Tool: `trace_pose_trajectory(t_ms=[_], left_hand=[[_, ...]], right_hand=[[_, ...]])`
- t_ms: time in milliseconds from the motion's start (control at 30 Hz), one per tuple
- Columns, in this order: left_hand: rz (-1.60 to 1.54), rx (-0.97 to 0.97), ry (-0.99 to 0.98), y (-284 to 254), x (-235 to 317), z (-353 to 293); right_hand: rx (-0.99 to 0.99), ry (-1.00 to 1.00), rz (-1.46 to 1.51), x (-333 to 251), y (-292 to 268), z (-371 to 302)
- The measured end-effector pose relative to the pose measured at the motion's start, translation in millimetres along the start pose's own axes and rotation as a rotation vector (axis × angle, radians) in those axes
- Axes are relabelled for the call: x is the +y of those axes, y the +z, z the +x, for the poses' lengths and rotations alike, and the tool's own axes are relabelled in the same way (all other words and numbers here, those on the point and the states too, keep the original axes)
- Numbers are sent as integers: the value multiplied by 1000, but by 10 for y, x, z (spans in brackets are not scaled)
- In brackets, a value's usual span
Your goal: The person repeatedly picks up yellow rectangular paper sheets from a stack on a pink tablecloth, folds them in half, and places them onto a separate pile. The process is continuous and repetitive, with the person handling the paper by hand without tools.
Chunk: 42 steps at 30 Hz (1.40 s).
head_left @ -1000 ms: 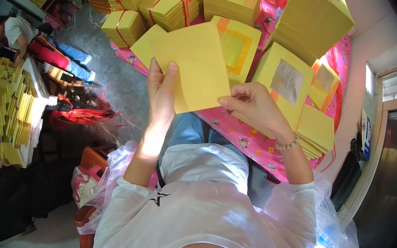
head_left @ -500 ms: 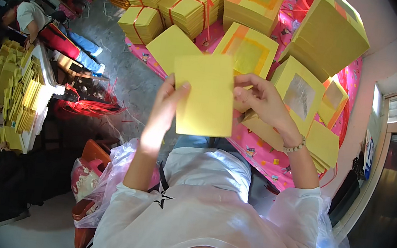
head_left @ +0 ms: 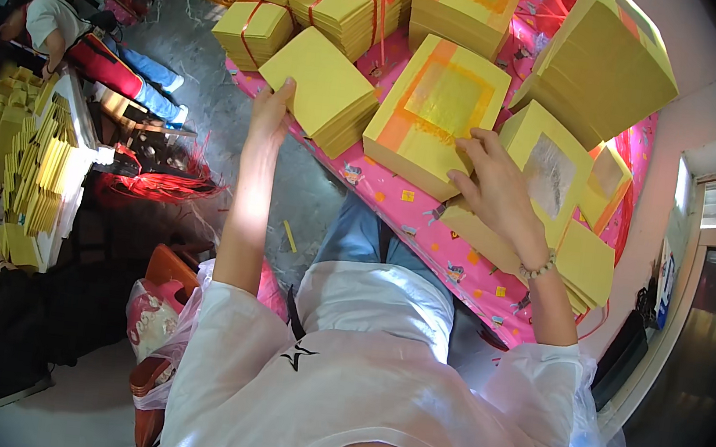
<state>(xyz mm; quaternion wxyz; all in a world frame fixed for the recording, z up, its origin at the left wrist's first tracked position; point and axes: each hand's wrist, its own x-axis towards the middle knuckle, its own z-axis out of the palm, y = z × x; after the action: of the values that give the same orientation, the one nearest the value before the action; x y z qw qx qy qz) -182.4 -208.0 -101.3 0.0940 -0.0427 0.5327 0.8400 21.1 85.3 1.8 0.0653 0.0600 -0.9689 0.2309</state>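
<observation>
My left hand (head_left: 270,112) is at the near-left edge of a stack of plain yellow paper sheets (head_left: 317,76), its thumb pressed on the top corner and its fingers partly hidden by the edge. To the right, my right hand (head_left: 497,185) rests over the near-right corner of another yellow paper stack (head_left: 410,154), whose top sheet bears an orange band and a gold square. The right fingers are bent and apart from the thumb; nothing is seen held between them. A beaded bracelet circles the right wrist.
Red-tied paper bundles (head_left: 343,1) stand at the back. A tall yellow stack (head_left: 601,70) and a silver-square stack (head_left: 549,170) stand right. The pink patterned cloth (head_left: 467,271) covers the table. Left, a person (head_left: 86,51) bends by a table (head_left: 76,182) of folded paper.
The yellow paper that I held up before me is now down at the left stack. My left hand moved forward and left with it; my right hand moved to the gold-square stack.
</observation>
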Motion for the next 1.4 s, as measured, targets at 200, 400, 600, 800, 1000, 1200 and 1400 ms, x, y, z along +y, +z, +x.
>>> trace_pose_trajectory(t_ms=[200, 400, 600, 800, 1000, 1200, 1400], left_hand=[[127, 47, -94, -50, -236, 95], [137, 18, -39, -15, -246, 86], [186, -31, -63, -62, -235, 109], [863, 109, 224, -87, -258, 154], [1328, 247, 981, 307, -138, -132], [1490, -337, 930, 266, -277, 137], [1455, -329, 863, 239, -330, 167]], right_hand=[[-29, -21, -74, -7, 31, 14], [-29, -52, -134, -4, 63, 26], [-12, -65, -138, 1, 82, 26], [-5, -66, -144, -3, 81, 28], [-37, -30, -142, -24, 56, 26], [-65, -20, -143, -25, 46, 28], [15, -71, -133, -11, 68, 28]])
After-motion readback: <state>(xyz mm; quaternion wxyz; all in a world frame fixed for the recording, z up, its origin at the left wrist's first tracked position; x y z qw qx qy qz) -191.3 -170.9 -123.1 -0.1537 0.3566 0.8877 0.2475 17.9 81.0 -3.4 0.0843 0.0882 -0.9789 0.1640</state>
